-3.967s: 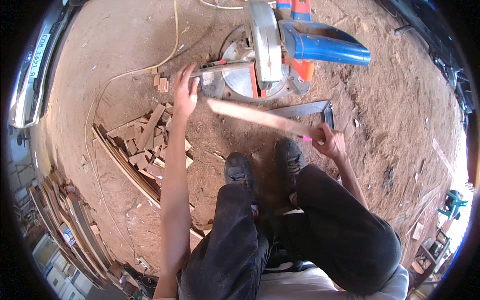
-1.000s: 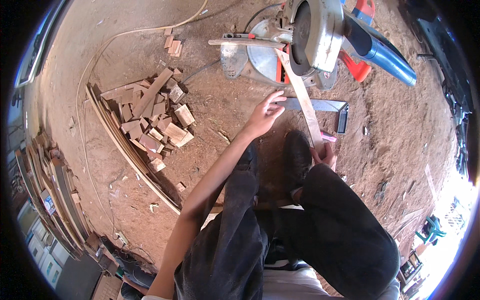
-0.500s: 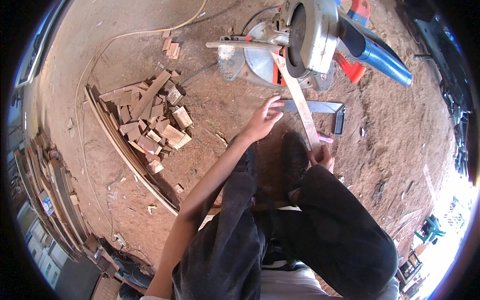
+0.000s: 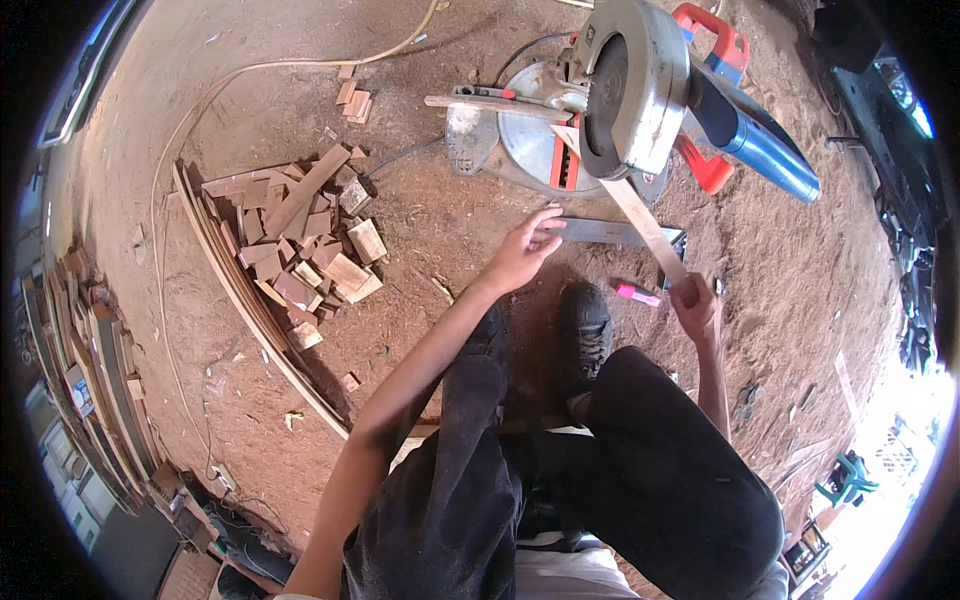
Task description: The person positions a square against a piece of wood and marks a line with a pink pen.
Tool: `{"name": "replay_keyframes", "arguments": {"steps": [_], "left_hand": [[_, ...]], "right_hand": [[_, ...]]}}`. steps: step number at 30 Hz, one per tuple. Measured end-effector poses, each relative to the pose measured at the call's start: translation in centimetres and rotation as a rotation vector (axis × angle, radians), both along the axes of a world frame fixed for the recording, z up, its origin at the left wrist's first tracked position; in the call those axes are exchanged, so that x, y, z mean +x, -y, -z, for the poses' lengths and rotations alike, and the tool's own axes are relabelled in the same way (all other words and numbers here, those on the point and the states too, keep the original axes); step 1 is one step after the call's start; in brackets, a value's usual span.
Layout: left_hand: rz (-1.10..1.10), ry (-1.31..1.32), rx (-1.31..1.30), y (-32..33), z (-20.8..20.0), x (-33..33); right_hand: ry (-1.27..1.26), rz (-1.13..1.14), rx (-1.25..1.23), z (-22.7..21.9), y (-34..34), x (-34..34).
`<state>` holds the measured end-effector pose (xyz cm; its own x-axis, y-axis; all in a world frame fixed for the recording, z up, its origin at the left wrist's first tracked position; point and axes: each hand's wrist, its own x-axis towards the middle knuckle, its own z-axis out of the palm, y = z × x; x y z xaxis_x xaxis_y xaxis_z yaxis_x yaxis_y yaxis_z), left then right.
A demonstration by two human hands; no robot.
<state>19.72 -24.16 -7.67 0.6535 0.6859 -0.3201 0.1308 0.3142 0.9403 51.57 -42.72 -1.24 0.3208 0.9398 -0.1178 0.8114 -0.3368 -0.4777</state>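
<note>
Wood strip (image 4: 640, 224) across front edge of saw base (image 4: 473, 148). Probably light, stiff; best held by near end, as grasped in right hand (image 4: 698, 306). Nothing apparent in loosely curled left hand (image 4: 520, 252).

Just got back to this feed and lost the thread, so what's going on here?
A person's right hand grips one end of a wooden strip, which runs up to a miter saw and is partly hidden by its head. The left hand is loosely open beside a metal square; whether they touch is unclear. A pile of wood offcuts lies off to the left.
</note>
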Motion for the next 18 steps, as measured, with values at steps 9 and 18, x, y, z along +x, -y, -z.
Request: {"name": "replay_keyframes", "arguments": {"steps": [9, 18], "left_hand": [[-0.059, 0.175, -0.172, 3.6, -1.2, 2.0], [-0.659, 0.079, -0.191, 0.5, -5.9, -3.3]], "right_hand": [[-0.383, -0.102, -0.292, -0.5, 4.4, -5.9], [-0.176, -0.417, 0.080, -3.1, -2.1, -9.5]]}}
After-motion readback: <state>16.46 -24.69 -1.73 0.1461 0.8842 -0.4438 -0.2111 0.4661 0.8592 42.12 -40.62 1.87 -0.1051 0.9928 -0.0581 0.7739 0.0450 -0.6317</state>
